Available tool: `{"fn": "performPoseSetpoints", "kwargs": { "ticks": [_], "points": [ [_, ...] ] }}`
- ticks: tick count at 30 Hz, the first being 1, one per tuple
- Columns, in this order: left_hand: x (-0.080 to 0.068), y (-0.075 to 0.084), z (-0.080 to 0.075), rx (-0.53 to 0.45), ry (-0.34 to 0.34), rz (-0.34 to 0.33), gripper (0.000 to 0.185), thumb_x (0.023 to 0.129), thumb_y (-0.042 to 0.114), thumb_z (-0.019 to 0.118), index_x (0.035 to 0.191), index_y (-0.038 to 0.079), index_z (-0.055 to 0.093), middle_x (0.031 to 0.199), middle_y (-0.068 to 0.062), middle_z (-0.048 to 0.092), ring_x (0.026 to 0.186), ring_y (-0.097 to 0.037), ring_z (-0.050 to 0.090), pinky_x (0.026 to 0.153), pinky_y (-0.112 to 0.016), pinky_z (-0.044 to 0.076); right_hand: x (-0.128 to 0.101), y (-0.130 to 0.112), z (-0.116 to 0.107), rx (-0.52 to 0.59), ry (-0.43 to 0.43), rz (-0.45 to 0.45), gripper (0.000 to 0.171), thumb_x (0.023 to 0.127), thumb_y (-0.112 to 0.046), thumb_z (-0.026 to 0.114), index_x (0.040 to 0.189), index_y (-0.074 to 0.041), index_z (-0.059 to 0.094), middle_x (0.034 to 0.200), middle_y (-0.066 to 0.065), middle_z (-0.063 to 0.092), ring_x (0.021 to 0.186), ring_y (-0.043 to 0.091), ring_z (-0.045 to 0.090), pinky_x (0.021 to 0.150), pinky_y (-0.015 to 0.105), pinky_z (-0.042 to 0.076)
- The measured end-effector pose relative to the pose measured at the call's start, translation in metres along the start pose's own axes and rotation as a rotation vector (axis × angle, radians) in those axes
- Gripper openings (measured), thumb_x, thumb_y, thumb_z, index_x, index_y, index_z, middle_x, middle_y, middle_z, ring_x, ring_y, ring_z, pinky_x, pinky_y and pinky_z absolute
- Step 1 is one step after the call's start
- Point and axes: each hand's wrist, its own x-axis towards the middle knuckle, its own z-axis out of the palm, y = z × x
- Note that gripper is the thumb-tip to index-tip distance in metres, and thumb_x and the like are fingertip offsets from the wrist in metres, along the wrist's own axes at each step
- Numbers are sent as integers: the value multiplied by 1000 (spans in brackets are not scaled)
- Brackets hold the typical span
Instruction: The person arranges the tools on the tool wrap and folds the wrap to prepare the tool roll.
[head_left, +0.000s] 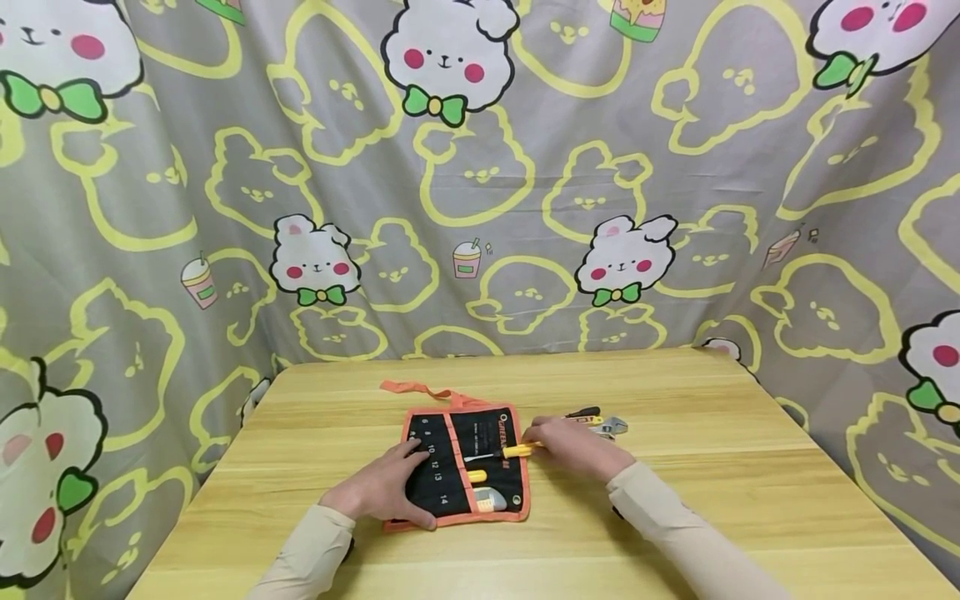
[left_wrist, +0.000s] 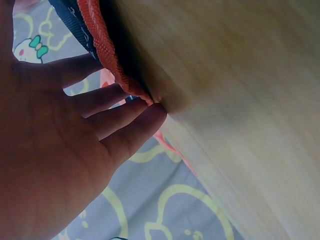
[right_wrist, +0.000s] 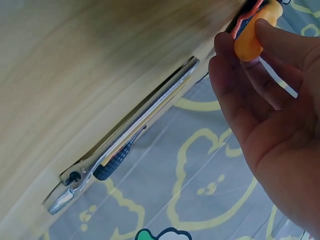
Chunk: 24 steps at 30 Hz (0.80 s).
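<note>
Hands apart on the pouch at lower centre of the frame, we see the left hand spread over the left side of a black, orange-edged tool pouch, fingers extended. In its pockets sit a grey-and-yellow tool and a yellow handle. Right of centre, the right hand pinches a yellow-handled screwdriver (its blade points left, over the pouch). Beyond, we spot an adjustable wrench on the bench; a cartoon-printed curtain fills the upper frame.
</note>
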Motion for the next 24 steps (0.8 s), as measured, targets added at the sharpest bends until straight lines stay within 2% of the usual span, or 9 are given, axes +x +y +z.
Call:
{"fn": "performPoseSetpoints", "kwargs": {
  "ticks": [5, 15, 24],
  "points": [
    [1, -2, 1, 8, -7, -5, 108, 68, 61, 89, 152, 7, 48, 164, -19, 30, 149, -42, 33, 114, -58, 38, 3, -6, 1, -5, -12, -14, 11, 94, -8, 73, 102, -13, 79, 91, 0, 66, 77, 7, 60, 70, 28, 54],
    [0, -1, 0, 3, -16, 0, 108, 68, 61, 89, 152, 7, 48, 164, -19, 30, 149, -42, 32, 114, -59, 38, 15, -19, 3, 49, -94, 16, 14, 97, -8, 70, 105, -13, 80, 94, 1, 68, 75, 5, 54, 66, 23, 50],
    [0, -1, 0, -2, -9, 7, 109, 68, 60, 90, 151, 4, 48, 164, -20, 31, 149, -42, 33, 114, -58, 38, 20, -23, 3, 46, -100, 20, 16, 98, -8, 69, 109, -13, 80, 97, -1, 68, 76, 5, 54, 66, 22, 50]
  ]
}}
